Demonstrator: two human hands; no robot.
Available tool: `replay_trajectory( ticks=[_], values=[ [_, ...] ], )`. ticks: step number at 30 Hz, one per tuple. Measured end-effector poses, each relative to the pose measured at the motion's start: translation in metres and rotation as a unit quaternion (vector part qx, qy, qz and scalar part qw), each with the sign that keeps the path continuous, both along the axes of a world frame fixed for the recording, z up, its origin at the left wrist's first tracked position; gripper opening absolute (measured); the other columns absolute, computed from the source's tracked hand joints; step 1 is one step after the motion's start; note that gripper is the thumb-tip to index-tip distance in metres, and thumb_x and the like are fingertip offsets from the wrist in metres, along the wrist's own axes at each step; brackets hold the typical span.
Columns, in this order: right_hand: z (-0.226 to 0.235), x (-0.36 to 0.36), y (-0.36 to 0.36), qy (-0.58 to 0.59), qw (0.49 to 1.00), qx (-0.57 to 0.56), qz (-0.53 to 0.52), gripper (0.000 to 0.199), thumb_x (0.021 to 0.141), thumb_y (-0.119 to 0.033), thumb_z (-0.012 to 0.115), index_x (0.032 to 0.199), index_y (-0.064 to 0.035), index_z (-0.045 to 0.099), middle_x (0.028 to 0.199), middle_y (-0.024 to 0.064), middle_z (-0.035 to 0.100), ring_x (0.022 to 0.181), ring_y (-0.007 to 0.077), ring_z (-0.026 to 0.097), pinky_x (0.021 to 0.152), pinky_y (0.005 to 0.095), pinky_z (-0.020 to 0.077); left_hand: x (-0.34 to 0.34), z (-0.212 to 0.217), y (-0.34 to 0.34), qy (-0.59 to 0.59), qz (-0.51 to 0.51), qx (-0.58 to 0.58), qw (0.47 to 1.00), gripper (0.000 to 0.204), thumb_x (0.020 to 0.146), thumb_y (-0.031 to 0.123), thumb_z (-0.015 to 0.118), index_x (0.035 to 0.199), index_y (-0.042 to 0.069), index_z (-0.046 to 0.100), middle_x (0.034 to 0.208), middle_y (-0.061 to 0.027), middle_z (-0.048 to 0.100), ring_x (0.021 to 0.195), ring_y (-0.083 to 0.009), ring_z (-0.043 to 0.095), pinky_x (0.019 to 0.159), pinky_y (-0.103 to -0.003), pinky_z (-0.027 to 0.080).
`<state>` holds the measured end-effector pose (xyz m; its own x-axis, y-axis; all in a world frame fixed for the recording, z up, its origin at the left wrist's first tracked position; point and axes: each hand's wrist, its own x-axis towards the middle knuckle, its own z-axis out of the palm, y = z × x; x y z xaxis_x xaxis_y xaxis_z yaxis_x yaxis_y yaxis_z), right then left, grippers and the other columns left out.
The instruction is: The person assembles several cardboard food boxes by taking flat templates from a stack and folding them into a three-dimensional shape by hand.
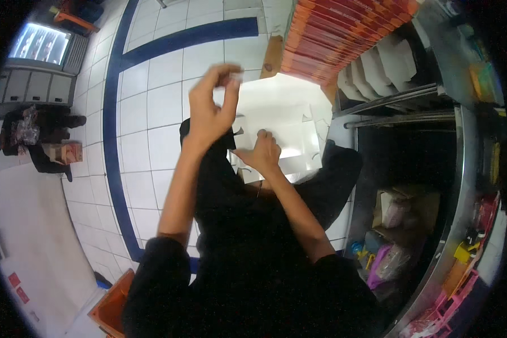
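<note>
The white carton [290,132] looks part-folded — far flap not yet closed; right hand [263,153] rests on it, left hand [213,110] hovers blurred — neither grip can be told.

At the centre, the box [287,138] is showing smooth white card and throwing back a bright gloss. At one o'clock, the stack [338,45] is presenting red printed card with a slight sheen. At two, the rail [400,115] is gleaming as smooth metal. At four, the bag [399,262] is glinting as crinkled clear plastic. At six, the shirt [253,293] is looking like matt black cloth. Toward half past seven, the crate [110,304] is appearing as orange plastic. At ten, the tiles [162,84] are reflecting light, smooth and glossy.
</note>
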<state>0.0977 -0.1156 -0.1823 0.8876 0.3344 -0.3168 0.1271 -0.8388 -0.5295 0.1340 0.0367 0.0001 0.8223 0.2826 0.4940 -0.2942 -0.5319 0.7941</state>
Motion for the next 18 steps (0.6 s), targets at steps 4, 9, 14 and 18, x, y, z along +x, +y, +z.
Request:
replay_trajectory(
  ticks=[4, 9, 14, 18],
  values=[
    [-0.016, -0.012, 0.001, 0.031, 0.999, -0.016, -0.002, 0.085, 0.07, -0.052, 0.087, 0.124, 0.0046, 0.054, 0.122, 0.0237, 0.059, 0.116, 0.0409, 0.059, 0.096, 0.0536, 0.0481, -0.069, -0.064, -0.001, 0.141, -0.008, -0.128, 0.982, 0.022, 0.097, 0.0, 0.058, 0.117, -0.003, 0.064, 0.102, -0.0125, 0.074, 0.085, -0.0153, 0.071, 0.078, -0.029, 0.055],
    [-0.043, 0.003, -0.025, 0.024, 0.997, 0.076, 0.019, 0.062, 0.079, -0.047, 0.081, 0.114, 0.0009, 0.062, 0.112, 0.0236, 0.065, 0.106, 0.0388, 0.064, 0.088, 0.0485, 0.0524, -0.115, -0.132, 0.003, 0.239, 0.041, -0.216, 0.946, 0.022, 0.099, 0.004, 0.06, 0.121, -0.003, 0.062, 0.102, -0.0076, 0.072, 0.087, -0.0113, 0.067, 0.077, -0.027, 0.054],
    [-0.007, 0.007, -0.039, -0.002, 0.985, 0.171, 0.032, 0.021, 0.096, -0.017, 0.06, 0.09, 0.0019, 0.064, 0.075, 0.0242, 0.066, 0.074, 0.0465, 0.064, 0.069, 0.0497, 0.0517, -0.12, -0.174, -0.015, 0.339, 0.039, -0.368, 0.865, 0.027, 0.104, 0.017, 0.059, 0.126, 0.0, 0.06, 0.108, -0.006, 0.07, 0.096, -0.0124, 0.065, 0.082, -0.026, 0.051],
    [0.126, -0.026, -0.059, -0.086, 0.987, 0.129, 0.035, 0.016, 0.096, -0.011, 0.058, 0.091, 0.004, 0.062, 0.08, 0.0289, 0.064, 0.08, 0.0504, 0.063, 0.069, 0.0532, 0.0489, -0.118, -0.139, -0.054, 0.404, -0.048, -0.494, 0.768, 0.052, 0.109, 0.043, 0.044, 0.138, 0.0, 0.051, 0.128, -0.0149, 0.063, 0.12, -0.0283, 0.062, 0.104, -0.042, 0.048]
  ],
)
